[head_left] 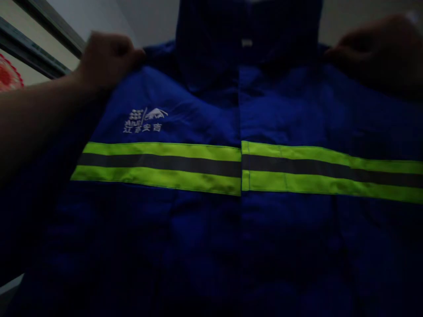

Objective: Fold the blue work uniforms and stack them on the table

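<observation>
A dark blue work jacket (205, 229) fills most of the view, front side towards me, held up by its shoulders. A yellow-green and grey reflective band (158, 165) runs across its chest, and a white embroidered logo (144, 120) sits on the left chest. My left hand (105, 57) is closed on the jacket's left shoulder at the upper left. My right hand (380, 48), dim and partly cut off by the frame, is closed on the right shoulder at the upper right. The collar (246, 39) stands up between the two hands.
Behind the jacket is a pale wall or ceiling (148, 17). A dark window frame (36, 48) runs diagonally at the upper left, with a red paper ornament (8, 77) below it. The scene is dim.
</observation>
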`<action>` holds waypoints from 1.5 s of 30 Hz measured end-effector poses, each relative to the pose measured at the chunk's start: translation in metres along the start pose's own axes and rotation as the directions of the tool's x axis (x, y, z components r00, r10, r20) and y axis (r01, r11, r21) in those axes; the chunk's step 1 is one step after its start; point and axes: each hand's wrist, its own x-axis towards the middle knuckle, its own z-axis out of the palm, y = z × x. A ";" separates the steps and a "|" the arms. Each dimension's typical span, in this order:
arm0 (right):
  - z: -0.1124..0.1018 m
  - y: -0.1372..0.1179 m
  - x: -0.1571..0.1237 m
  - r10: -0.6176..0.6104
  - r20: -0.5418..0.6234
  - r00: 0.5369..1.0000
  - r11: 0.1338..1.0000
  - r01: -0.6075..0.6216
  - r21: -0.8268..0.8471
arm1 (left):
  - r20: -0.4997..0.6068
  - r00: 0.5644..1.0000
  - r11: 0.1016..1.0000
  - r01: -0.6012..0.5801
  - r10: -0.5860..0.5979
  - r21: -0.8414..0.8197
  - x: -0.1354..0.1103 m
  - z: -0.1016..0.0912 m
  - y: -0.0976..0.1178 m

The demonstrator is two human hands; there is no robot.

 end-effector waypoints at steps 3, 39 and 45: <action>0.021 -0.060 -0.013 0.010 0.087 0.996 0.995 -0.001 -0.101 | 0.452 0.892 1.000 0.030 -0.030 0.008 -0.004 0.039 -0.007; 0.307 -0.105 -0.253 0.199 0.803 0.562 0.956 -0.290 -0.034 | 0.935 0.182 0.909 0.350 -0.303 0.226 -0.414 0.239 0.044; 0.298 -0.111 -0.253 0.224 0.785 0.578 0.960 -0.271 -0.075 | 0.947 0.235 0.938 0.316 -0.220 0.140 -0.406 0.245 0.050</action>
